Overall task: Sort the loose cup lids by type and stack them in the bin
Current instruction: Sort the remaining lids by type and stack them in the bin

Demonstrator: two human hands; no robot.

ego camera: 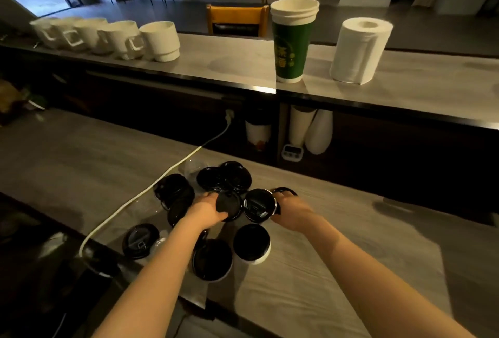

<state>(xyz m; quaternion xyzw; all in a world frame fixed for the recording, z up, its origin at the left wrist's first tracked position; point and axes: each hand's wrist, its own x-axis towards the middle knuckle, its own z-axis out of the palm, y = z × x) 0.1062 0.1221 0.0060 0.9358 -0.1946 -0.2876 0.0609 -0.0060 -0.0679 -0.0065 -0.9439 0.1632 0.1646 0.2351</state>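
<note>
Several black cup lids lie scattered on the grey counter (310, 283), some inside a clear plastic bin (140, 210) at the left. My left hand (204, 209) grips one black lid (229, 205) by its rim. My right hand (291, 209) holds another black lid (259, 205) tilted up, its hollow underside facing me. A lid (283, 191) lies just behind that hand. Two short stacks of lids (251, 243) (212, 259) stand nearer to me. More lids (224, 179) overlap at the back of the pile. One lid (140, 240) with a flap lies at the near left.
A white cable (151, 189) runs across the counter's left side to a socket. On the raised shelf stand white mugs (159, 40), a green paper cup stack (293, 40) and a paper towel roll (356, 51). Cups and a timer (293, 151) sit under the shelf.
</note>
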